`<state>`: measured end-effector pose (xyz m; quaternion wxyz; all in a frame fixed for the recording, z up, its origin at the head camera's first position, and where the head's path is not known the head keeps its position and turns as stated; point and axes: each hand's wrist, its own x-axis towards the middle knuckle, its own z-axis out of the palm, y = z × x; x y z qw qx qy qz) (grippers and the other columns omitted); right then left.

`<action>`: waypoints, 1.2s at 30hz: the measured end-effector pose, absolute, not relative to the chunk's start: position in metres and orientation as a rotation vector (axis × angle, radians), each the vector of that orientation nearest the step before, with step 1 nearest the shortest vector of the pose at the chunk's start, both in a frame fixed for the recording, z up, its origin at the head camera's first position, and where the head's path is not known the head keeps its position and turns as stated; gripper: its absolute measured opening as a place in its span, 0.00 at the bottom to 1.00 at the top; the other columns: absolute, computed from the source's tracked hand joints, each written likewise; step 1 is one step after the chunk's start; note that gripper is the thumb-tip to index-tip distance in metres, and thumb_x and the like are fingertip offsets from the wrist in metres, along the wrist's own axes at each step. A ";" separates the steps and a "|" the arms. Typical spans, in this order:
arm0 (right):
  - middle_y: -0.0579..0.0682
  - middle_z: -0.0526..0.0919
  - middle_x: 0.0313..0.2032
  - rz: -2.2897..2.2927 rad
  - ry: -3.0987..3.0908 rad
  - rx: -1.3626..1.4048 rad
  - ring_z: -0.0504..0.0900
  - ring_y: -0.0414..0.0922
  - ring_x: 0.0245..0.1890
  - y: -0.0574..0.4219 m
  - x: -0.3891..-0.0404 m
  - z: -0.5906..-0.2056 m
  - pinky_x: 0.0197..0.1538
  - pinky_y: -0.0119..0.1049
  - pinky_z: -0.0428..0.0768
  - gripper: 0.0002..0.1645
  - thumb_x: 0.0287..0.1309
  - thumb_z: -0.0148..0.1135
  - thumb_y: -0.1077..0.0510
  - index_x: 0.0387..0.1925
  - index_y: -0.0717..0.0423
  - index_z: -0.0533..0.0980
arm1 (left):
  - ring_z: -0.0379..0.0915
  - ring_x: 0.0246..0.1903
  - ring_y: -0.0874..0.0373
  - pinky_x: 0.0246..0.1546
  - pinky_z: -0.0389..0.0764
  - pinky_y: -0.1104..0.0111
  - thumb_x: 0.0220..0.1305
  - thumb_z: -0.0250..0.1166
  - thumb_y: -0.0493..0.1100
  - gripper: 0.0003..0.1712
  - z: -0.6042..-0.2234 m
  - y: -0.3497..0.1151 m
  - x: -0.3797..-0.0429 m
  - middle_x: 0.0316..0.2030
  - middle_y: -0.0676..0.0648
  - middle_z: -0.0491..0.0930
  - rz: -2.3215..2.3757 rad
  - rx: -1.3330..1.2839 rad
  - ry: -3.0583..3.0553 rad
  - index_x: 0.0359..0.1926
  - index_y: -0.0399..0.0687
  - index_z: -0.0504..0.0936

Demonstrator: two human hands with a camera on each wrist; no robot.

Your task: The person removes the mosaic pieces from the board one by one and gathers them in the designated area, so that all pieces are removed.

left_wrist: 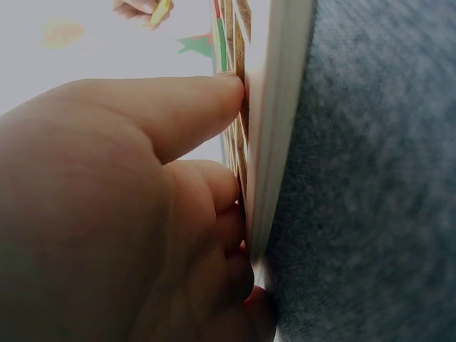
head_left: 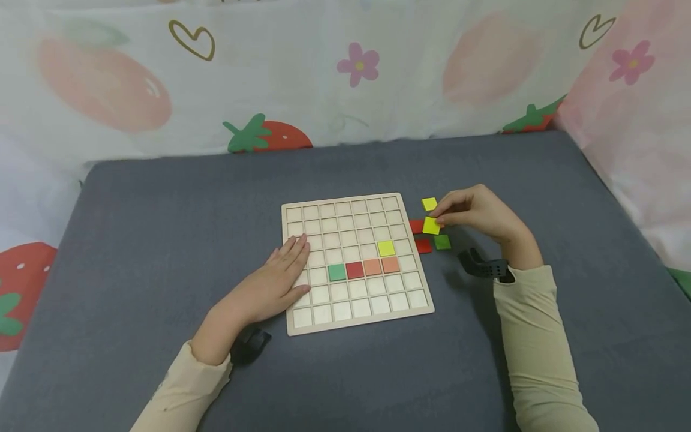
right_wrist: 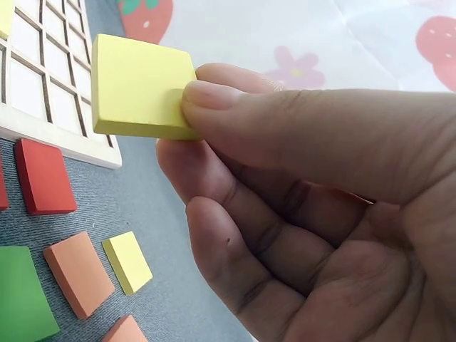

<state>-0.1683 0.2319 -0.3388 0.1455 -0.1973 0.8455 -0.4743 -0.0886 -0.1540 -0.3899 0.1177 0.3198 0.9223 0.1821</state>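
My right hand (head_left: 480, 213) pinches a yellow square tile (right_wrist: 139, 89) between thumb and fingers, raised above the table just right of the board. My left hand (head_left: 272, 279) lies with straight fingers on the left edge of the wooden grid board (head_left: 361, 324). Set in the grid are a green tile (head_left: 337, 272), a red tile (head_left: 354, 270), two orange tiles (head_left: 372, 267) side by side, and a yellow tile (head_left: 385, 248) above the right-hand orange one. In the left wrist view, the thumb and fingertips touch the board's face near its pale edge.
Loose tiles lie right of the board: a red tile (right_wrist: 46, 177), a green tile (right_wrist: 25, 292), an orange tile (right_wrist: 80, 274) and another yellow tile (right_wrist: 128, 262). The grey cloth-covered table (head_left: 178, 222) meets a strawberry-print curtain (head_left: 405, 108) behind.
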 end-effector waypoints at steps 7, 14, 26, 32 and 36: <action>0.56 0.83 0.37 -1.360 2.456 -0.575 0.83 0.53 0.35 0.235 -0.170 -0.337 0.42 0.43 0.82 0.08 0.56 0.63 0.68 0.38 0.70 0.81 | 0.31 0.71 0.44 0.68 0.45 0.50 0.71 0.52 0.48 0.40 -0.389 -0.155 -0.090 0.72 0.37 0.38 0.530 0.933 2.696 0.71 0.30 0.44; 0.55 0.84 0.38 -1.335 2.432 -0.602 0.82 0.45 0.37 0.241 -0.168 -0.341 0.43 0.35 0.80 0.08 0.56 0.63 0.67 0.38 0.67 0.82 | 0.31 0.71 0.44 0.68 0.45 0.49 0.71 0.52 0.48 0.40 -0.392 -0.158 -0.084 0.73 0.37 0.38 0.542 0.916 2.685 0.71 0.31 0.45; 0.56 0.84 0.39 -1.284 2.427 -0.590 0.81 0.42 0.37 0.251 -0.171 -0.350 0.42 0.33 0.80 0.08 0.55 0.63 0.68 0.38 0.68 0.83 | 0.32 0.71 0.43 0.67 0.47 0.48 0.71 0.52 0.48 0.40 -0.392 -0.161 -0.079 0.72 0.36 0.39 0.561 0.917 2.700 0.71 0.30 0.46; 0.50 0.85 0.37 -1.285 2.416 -0.570 0.81 0.41 0.38 0.261 -0.174 -0.350 0.42 0.31 0.80 0.11 0.55 0.64 0.67 0.40 0.70 0.82 | 0.30 0.72 0.45 0.68 0.44 0.51 0.71 0.51 0.50 0.41 -0.393 -0.159 -0.084 0.73 0.38 0.37 0.537 0.920 2.693 0.72 0.32 0.44; 0.52 0.85 0.39 -1.270 2.429 -0.553 0.81 0.40 0.40 0.268 -0.176 -0.350 0.42 0.31 0.80 0.10 0.55 0.65 0.65 0.39 0.68 0.82 | 0.31 0.72 0.45 0.68 0.45 0.50 0.71 0.51 0.49 0.40 -0.391 -0.155 -0.087 0.73 0.37 0.38 0.532 0.937 2.700 0.72 0.32 0.44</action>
